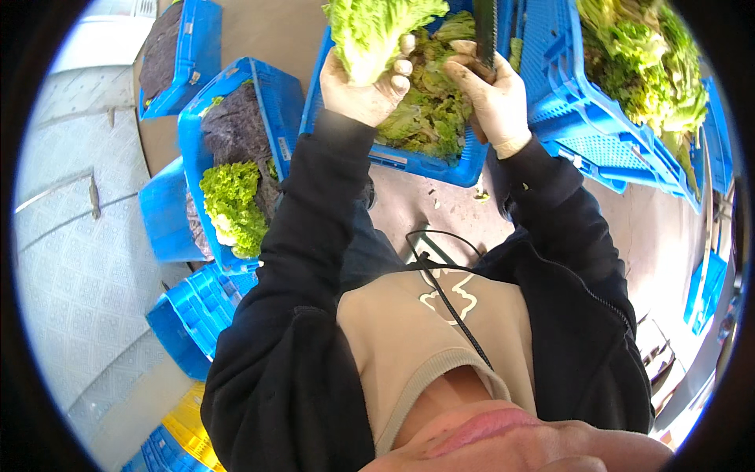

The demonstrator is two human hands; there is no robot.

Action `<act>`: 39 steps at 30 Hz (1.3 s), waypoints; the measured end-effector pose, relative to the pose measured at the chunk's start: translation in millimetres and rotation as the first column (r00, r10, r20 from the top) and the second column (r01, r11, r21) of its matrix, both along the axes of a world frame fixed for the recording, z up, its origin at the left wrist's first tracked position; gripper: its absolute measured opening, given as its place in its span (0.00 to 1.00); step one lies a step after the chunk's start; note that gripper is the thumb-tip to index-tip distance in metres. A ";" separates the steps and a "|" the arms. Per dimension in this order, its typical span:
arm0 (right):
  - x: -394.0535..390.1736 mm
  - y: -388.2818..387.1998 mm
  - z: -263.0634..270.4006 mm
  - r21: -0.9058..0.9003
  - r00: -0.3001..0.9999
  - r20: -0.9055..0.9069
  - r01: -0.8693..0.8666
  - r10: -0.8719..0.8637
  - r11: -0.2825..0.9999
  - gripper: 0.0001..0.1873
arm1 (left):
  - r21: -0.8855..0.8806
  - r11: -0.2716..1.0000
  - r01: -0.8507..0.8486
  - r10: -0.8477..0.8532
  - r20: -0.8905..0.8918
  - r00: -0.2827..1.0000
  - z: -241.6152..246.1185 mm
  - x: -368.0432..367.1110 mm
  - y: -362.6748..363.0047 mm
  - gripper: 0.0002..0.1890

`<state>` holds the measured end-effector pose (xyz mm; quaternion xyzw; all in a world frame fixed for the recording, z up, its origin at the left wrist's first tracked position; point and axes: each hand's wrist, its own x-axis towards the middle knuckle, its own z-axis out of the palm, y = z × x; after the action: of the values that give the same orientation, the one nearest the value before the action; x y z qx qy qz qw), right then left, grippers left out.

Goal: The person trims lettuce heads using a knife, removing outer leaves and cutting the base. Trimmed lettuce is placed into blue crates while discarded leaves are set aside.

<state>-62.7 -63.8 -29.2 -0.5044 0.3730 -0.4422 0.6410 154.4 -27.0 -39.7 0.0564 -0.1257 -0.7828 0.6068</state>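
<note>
My left hand (363,88), in a pale, stained glove, holds a head of green leaf lettuce (383,29) with its leaves pointing away from me. The top of the lettuce is cut off by the picture's edge. In my right hand (498,97), also gloved, is a knife (486,35) with a dark blade and a toothed edge, pointing up the picture. My fingers hide most of its handle. Both hands are above a blue plastic crate (436,171) that contains loose, partly browned lettuce leaves (424,109). Blade and lettuce are apart.
At right, a blue crate (613,100) is heaped with lettuce (643,65). A left-hand crate (289,100) holds dark cloth (236,127) and another lettuce (236,206). More blue crates (200,307) and a yellow one (191,422) stand lower left. Leaf scraps (481,194) litter the floor.
</note>
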 end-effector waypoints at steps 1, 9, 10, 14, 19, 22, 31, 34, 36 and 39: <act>-2.3 0.1 0.1 0.016 0.996 0.067 -0.052 0.051 0.999 0.18 | 0.014 1.000 0.025 -0.025 0.019 1.000 4.3 5.5 0.0 0.40; -1.0 -5.3 -11.3 0.156 0.949 -0.291 -0.077 0.120 0.985 0.17 | -0.282 0.916 -0.285 0.383 0.825 0.416 35.1 132.0 46.5 0.28; -0.5 -3.9 -12.5 0.139 0.957 -0.251 -0.111 0.144 0.984 0.17 | -0.234 0.858 -0.458 0.389 0.878 0.279 32.4 159.7 74.7 0.31; 0.3 4.2 -14.5 0.184 0.943 -0.275 -0.136 0.184 0.973 0.19 | -0.097 0.852 -0.514 0.202 0.967 0.153 20.8 294.8 174.8 0.32; 5.5 11.1 -22.5 0.198 0.877 -0.454 -0.076 0.160 0.977 0.19 | 0.178 0.843 -0.508 -0.532 0.422 -0.734 -26.8 433.5 236.6 0.32; 15.1 12.6 -33.0 0.236 0.831 -0.526 -0.063 0.182 0.970 0.18 | 0.270 0.712 -0.648 -0.560 -0.339 -0.756 -99.9 478.2 254.7 0.37; 32.5 9.8 -44.7 0.387 0.740 -0.622 0.006 0.256 0.922 0.22 | 0.564 0.522 -0.640 -0.630 -0.252 -0.735 -180.3 514.1 250.9 0.24; 21.7 6.9 -34.7 0.422 0.697 -0.636 -0.048 0.333 0.905 0.25 | 0.410 0.753 -0.515 -0.511 -0.129 -0.850 -113.6 495.6 162.4 0.23; 13.5 9.4 -30.6 0.456 0.740 -0.575 -0.065 0.349 0.888 0.25 | 0.299 0.887 -0.352 -0.378 0.033 -0.925 -86.6 446.8 90.5 0.23; 2.6 11.5 -23.2 0.525 0.790 -0.490 -0.069 0.368 0.848 0.25 | 0.155 0.988 -0.007 -0.075 0.439 -0.895 -100.6 332.0 -14.7 0.21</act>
<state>-60.1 -52.3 -52.4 -0.4789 0.5829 -0.0827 0.6512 486.4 -41.8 -140.3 0.7761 -0.6053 -0.1715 -0.0434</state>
